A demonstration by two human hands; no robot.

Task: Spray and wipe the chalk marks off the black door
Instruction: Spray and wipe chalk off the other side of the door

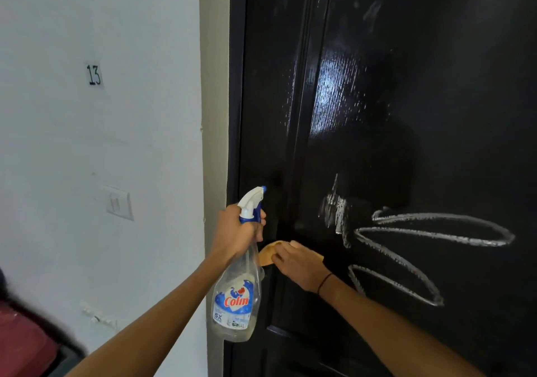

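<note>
Head view: right hand (299, 263) presses cloth (268, 253) flat.

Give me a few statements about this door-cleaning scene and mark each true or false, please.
1. The left hand grips a spray bottle by its neck. True.
2. The right hand holds a blue sponge. False: it presses a yellow-orange cloth against the black door.
3. All the chalk is gone. False: white chalk loops remain to the right of the cloth, with a smeared patch above.
4. A label reading 13 is on the wall left of the door. True.
5. The bottle is full to the top. False: it looks mostly empty.
</note>
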